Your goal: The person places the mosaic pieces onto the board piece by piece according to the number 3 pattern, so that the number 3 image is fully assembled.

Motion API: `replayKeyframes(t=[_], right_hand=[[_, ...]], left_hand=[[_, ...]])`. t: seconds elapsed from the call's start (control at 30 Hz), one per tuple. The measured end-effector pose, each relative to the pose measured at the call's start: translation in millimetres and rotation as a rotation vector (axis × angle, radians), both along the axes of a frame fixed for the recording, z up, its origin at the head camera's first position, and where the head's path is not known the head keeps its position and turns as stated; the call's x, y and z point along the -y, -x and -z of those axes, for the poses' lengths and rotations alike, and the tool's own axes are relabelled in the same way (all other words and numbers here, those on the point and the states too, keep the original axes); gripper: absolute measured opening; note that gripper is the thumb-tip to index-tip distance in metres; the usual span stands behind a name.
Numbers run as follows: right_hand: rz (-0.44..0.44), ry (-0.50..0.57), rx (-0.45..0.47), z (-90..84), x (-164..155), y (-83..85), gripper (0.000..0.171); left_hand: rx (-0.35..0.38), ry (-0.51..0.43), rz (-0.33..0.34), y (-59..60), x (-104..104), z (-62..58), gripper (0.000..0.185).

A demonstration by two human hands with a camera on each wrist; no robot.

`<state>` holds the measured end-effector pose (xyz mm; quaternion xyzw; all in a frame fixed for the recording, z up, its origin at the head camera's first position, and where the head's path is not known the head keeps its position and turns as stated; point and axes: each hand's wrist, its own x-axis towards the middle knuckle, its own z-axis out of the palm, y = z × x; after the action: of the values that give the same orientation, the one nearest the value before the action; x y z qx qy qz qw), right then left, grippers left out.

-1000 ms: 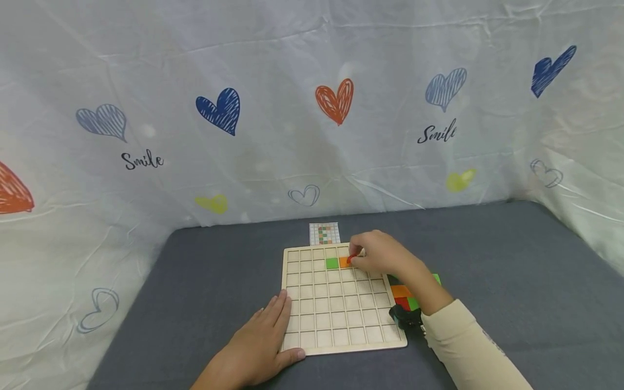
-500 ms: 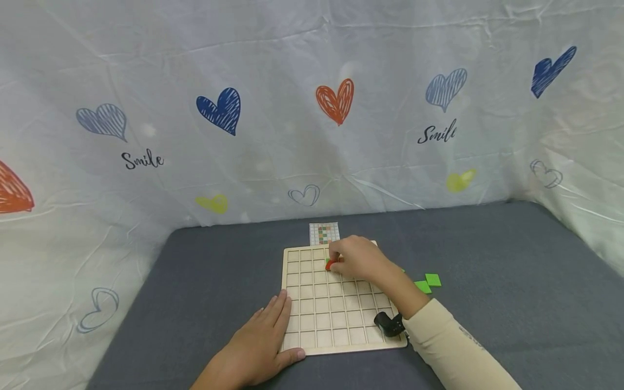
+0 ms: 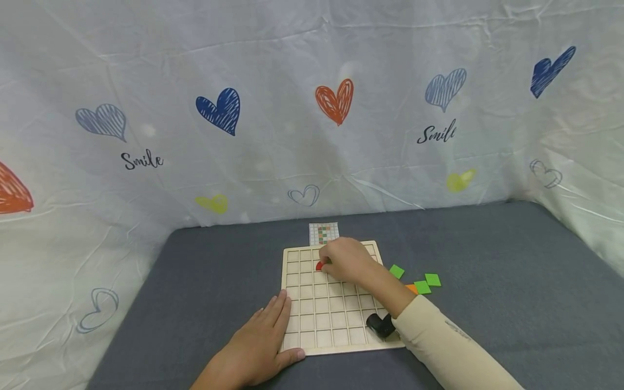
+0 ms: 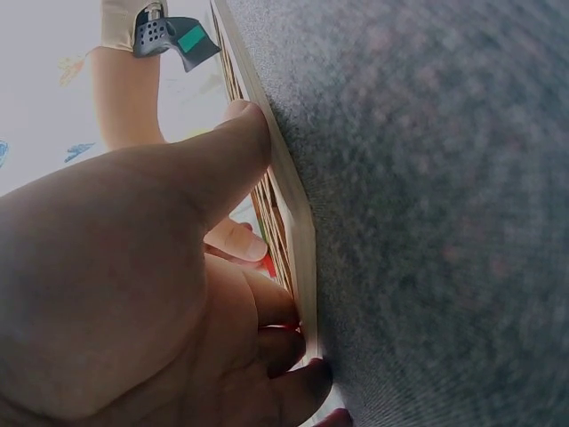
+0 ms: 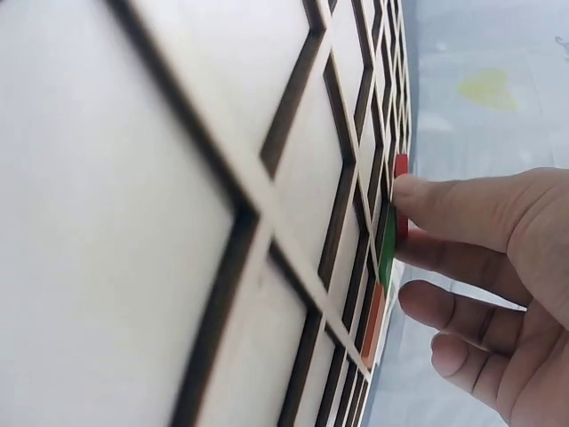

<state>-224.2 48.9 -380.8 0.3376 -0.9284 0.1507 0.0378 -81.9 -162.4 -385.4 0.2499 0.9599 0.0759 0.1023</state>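
Red tile (image 3: pixel 319 266): pinched by right hand (image 3: pixel 347 260) | left hand (image 3: pixel 258 344): flat, steadying wooden board (image 3: pixel 336 319)

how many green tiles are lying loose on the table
3, all right of the board: one nearest it, one beside an orange tile, one farthest right. The arm may hide more.

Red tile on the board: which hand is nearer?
Right. The right hand touches the red tile with its fingertips; the left hand rests flat at the wooden board's near-left corner.
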Motion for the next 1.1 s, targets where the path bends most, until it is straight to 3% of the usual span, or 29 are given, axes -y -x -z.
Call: replayKeyframes(t=[0.4, 0.77, 0.9, 1.1], right_hand=[[-0.004, -0.09, -0.055, -4.2, 8.0, -1.0, 0.019], [-0.039, -0.274, -0.232, -6.2, 12.7, -12.6, 0.014], [-0.037, -0.31, -0.205, -7.2, 8.8, -22.7, 0.019], [-0.101, -0.258, -0.059, -11.1, -5.8, -39.0, 0.026]], left_hand=[[0.001, -0.004, 0.0, 0.0, -0.8, 1.5, 0.089], [-0.019, 0.008, 0.002, 0.9, -1.1, 4.0, 0.089], [-0.023, 0.011, 0.0, 0.9, -0.8, 4.3, 0.089], [-0.002, 0.018, -0.005, 1.3, -1.0, 3.2, 0.09]])
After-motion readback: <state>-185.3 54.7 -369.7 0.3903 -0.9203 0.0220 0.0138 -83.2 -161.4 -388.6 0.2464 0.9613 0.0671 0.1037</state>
